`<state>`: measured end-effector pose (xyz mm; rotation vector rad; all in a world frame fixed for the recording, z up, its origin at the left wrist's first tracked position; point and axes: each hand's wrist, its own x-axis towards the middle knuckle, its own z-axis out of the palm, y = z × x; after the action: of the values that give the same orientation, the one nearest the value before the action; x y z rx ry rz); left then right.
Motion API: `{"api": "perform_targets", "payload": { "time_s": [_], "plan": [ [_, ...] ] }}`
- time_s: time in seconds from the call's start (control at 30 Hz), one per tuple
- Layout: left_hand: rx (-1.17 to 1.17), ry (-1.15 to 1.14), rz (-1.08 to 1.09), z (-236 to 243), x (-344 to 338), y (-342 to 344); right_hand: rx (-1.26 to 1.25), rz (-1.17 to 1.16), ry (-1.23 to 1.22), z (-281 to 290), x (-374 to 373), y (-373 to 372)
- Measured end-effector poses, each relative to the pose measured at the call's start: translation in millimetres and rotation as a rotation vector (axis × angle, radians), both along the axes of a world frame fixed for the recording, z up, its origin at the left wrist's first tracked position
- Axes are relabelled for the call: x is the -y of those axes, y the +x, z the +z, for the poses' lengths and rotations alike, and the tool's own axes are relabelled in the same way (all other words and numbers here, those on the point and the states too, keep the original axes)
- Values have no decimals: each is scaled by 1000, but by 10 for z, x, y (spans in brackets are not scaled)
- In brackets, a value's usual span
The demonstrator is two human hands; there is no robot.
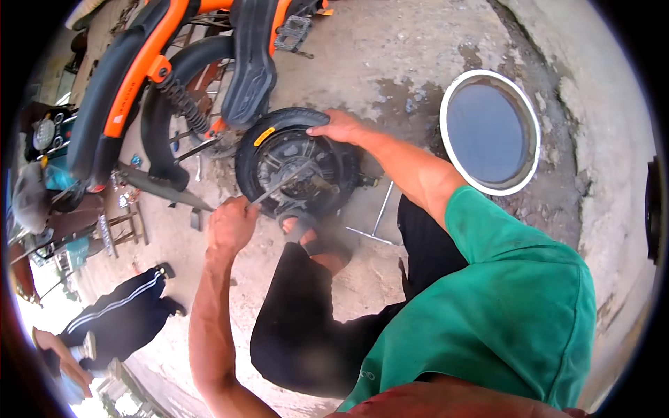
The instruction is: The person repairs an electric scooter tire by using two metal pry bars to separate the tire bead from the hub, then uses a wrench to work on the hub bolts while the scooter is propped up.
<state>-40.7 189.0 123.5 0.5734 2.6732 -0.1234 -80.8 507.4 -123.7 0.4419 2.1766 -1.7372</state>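
A small black wheel with a thick tyre [245,164] lies on the ground in front of me, a yellow label on its sidewall. My left hand [233,223] is closed round a metal bar like a tyre lever [284,183], which slants across the wheel's hub toward its middle. At the far right of the tyre, my right hand [340,128] grips its edge, the thumb lying over the sidewall and the other fingers partly hidden. My foot in a dark sandal [298,226] is close to the near edge of the wheel.
An orange and black bike frame [130,104] stands at the far left. A white-rimmed basin of water [451,132] sits to the right. A T-shaped metal wrench [380,217] lies beside my leg. Another person in dark striped trousers [118,317] is at the left, near a wooden stool [125,226].
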Motion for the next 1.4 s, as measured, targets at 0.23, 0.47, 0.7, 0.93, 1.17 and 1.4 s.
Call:
{"api": "perform_targets", "payload": {
  "time_s": [0.23, 0.47, 0.7, 0.93, 1.17, 1.4],
  "plan": [
    [-2, 73, -65, -386, -5, -296, -54, 66, -31, -20, 54, -28],
    [4, 93, -162, -669, -106, -453, -72, 121, 69, -1, 28, -42],
    [-40, 147, -248, -837, -7, -528, -67, 178, 36, 43, -19, -81],
    [-72, 227, -326, -1002, 47, -686, -55, 178, 27, 19, -42, -119],
    [-57, 323, -387, -1203, 125, -981, -77, 222, -13, -24, -49, -116],
    [-73, 402, -389, -1258, 91, -1015, -95, 196, -135, -175, -72, -115]
  ]
}}
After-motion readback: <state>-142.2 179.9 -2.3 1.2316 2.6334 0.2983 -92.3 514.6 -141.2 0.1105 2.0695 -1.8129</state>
